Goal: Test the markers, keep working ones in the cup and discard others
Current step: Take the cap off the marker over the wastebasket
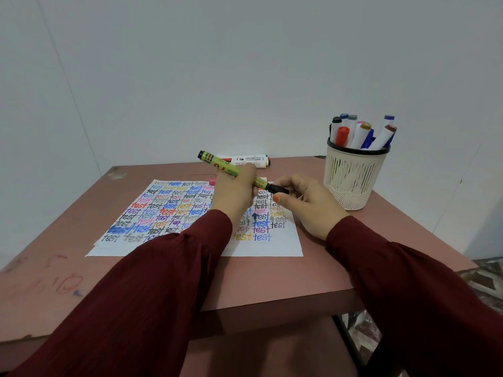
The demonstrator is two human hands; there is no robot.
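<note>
Marker (217, 164) under test: round barrel, yellow-green with printed labelling, black at its far end, held at a slant above the upper part of the paper. Left hand (234, 197) is wrapped round the middle of the barrel, fingers curled over it to steady it. Right hand (307, 208) pinches the black cap (279, 189) at the near end between thumb and fingertips. Judgement: this two-handed hold serves to pull the cap off or to press it home. Which of the two cannot be told, and no tip is visible.

Paper (266, 247): white sheet, flat on the desk (81, 213), packed with the word "test" in many colours, some bold, some faint and grey. It lies directly under the hands, so a trial stroke needs no reach.

Cup (351, 175): cream plastic, round, with slotted walls, a mesh lower band and a dark rim. It stands at the right rear of the desk, near the right hand but apart from it. It holds capped markers (362, 131), mostly white-barrelled, leaning loosely; judged the keep pile.

Whiteboard markers (250, 160) lie flat at the far edge, well apart from the cup. Whether they are rejects or untested cannot be told. A small pink item (212, 181) sits at the sheet's top edge, partly hidden.

Desk surface: reddish-brown, smooth, scuffed, with scribbles at near left.
</note>
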